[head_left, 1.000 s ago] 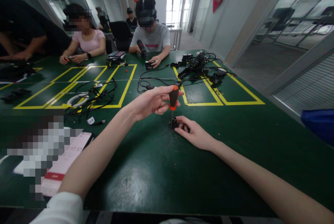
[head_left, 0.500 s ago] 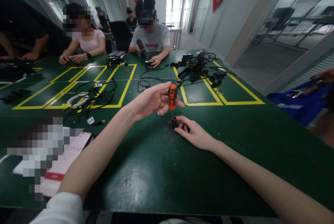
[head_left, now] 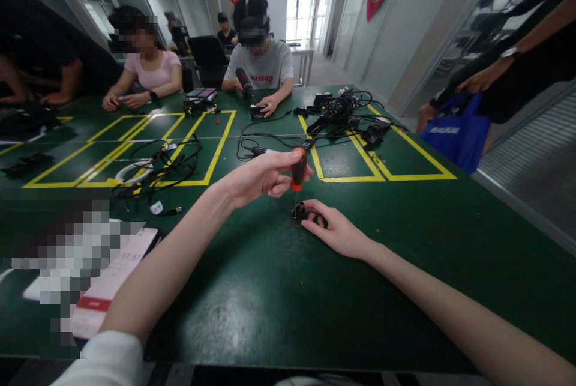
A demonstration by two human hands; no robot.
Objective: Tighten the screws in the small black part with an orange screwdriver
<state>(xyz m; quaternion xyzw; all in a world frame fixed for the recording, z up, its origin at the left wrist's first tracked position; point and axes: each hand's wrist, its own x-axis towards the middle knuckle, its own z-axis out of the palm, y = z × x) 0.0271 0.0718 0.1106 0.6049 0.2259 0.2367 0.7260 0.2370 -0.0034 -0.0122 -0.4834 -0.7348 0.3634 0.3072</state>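
Observation:
My left hand (head_left: 258,177) pinches the black and orange handle of a small screwdriver (head_left: 297,171), which stands upright. Its thin shaft points down into a small black part (head_left: 299,214) lying on the green table (head_left: 252,290). My right hand (head_left: 335,231) rests on the table just right of that part, fingers curled against it and holding it in place. Both arms reach in from the near edge.
Tangled black cables (head_left: 157,164) and a white ring (head_left: 134,171) lie in yellow-taped boxes to the left. More cables and devices (head_left: 342,113) sit at the far right. Two people sit across the table. A person with a blue bag (head_left: 456,134) stands at the right edge.
My left fingers have shifted round the screwdriver handle, which has turned while staying upright on the part. The person with the blue bag has walked along the right side, from near to farther back.

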